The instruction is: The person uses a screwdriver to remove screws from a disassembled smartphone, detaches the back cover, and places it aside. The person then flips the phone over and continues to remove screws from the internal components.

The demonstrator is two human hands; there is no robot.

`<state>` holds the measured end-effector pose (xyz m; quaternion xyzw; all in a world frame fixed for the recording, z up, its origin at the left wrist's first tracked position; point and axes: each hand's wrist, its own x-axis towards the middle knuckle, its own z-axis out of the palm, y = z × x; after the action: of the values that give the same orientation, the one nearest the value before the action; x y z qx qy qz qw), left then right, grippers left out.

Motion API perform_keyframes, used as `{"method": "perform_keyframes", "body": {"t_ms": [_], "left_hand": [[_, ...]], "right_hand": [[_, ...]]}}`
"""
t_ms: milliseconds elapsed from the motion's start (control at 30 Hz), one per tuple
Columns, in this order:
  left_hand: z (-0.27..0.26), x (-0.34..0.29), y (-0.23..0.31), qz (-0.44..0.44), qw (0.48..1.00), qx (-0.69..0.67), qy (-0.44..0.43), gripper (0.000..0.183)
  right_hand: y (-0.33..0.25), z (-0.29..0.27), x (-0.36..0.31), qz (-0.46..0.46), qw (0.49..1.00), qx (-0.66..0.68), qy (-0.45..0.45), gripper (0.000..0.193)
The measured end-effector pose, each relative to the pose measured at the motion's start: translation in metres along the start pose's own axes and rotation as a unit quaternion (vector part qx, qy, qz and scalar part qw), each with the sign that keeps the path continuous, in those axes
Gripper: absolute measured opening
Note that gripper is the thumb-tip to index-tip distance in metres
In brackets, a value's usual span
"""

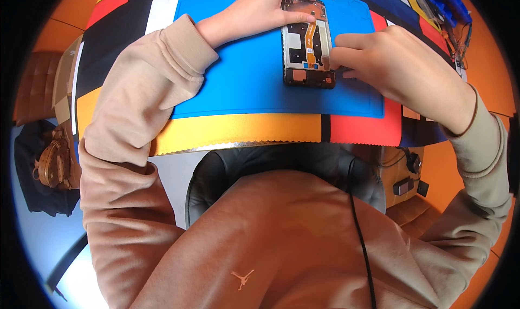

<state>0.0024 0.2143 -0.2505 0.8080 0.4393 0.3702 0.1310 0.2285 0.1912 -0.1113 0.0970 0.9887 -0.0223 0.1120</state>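
A smartphone with its back cover off [297, 57] lies on a blue work mat [238, 87], its inner parts showing. Down its middle runs an orange flex cable [310, 43]. My left hand [262, 8] grips the phone's upper end, the thumb resting on the frame near the top of that cable. From the right, my right hand [384, 57] meets the phone's lower right edge with its fingers curled together. Whether a small tool or part sits between those fingertips is hidden.
A tablecloth with coloured blocks [244, 129] lies under the mat. Blue bins [441, 3] and loose wires [463, 44] are at the far right. Black power adapters [403, 186] lie low on the right. A brown bag [52, 163] rests at the left, and a black chair [203, 182] is at the table's front.
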Motion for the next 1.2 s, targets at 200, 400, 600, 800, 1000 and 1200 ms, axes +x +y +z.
{"method": "perform_keyframes", "body": {"t_ms": [200, 400, 600, 800, 1000, 1200], "left_hand": [[0.002, -0.001, -0.002, 0.023, 0.999, 0.021, 0.029, 0.037], [-0.004, 0.002, 0.007, 0.007, 1.0, -0.009, 0.004, 0.035], [-0.003, 0.002, 0.005, -0.012, 1.0, -0.002, 0.003, 0.033], [0.004, 0.006, -0.009, 0.064, 0.993, 0.091, 0.033, 0.044], [-0.003, 0.0, 0.0, 0.017, 0.997, 0.079, -0.017, 0.041], [-0.007, 0.002, 0.013, -0.03, 0.997, 0.064, -0.034, 0.047]], "right_hand": [[-0.002, 0.011, 0.008, 0.069, 0.988, 0.129, 0.052, 0.01], [-0.023, -0.023, 0.026, 0.277, 0.927, 0.252, -0.038, 0.017], [-0.01, -0.008, 0.023, 0.287, 0.938, 0.195, 0.0, 0.033], [-0.004, 0.021, 0.004, 0.084, 0.978, 0.137, 0.135, 0.013], [0.014, 0.03, 0.016, 0.163, 0.843, 0.5, 0.115, 0.025], [0.06, 0.087, 0.025, 0.111, 0.725, 0.568, 0.373, 0.036]]}}
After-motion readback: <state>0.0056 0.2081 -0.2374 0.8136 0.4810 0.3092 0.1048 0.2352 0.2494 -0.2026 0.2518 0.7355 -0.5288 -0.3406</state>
